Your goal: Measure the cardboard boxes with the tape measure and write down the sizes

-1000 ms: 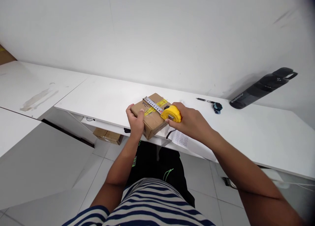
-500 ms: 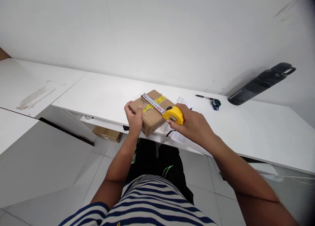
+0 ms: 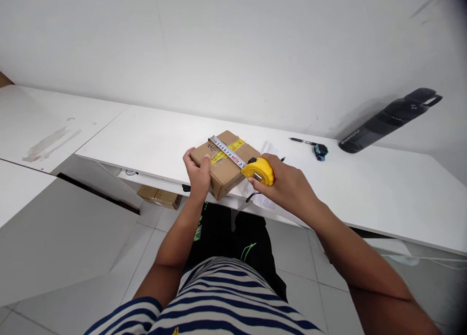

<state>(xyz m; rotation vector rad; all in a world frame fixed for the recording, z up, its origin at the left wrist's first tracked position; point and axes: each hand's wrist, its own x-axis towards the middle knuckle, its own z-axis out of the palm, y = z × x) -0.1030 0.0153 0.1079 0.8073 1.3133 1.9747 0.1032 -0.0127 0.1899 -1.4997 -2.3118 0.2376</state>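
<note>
A small brown cardboard box (image 3: 226,177) with yellow printed tape across its top is tilted at the front edge of the white desk (image 3: 153,135). My left hand (image 3: 199,174) grips its left side, thumb on the top face and fingers round the far side. In my right hand (image 3: 288,181) is a yellow tape measure (image 3: 260,172), held at the box's right edge. Its pulled-out blade lies across the top of the box, numbers facing up, with the end at the far left edge. Papers (image 3: 265,202) lie partly hidden beneath the box and my right hand.
Toward the back of the desk lie a black pen (image 3: 302,140) and a dark blue-green wristwatch-like item (image 3: 320,152). A tall black bottle (image 3: 386,122) stands by the wall at right. Under the desk, at left, another cardboard box (image 3: 160,197) sits low.
A little more blade shows between the box's far edge and the yellow case. Both hands keep nearly the same place, and the view has shifted slightly.
</note>
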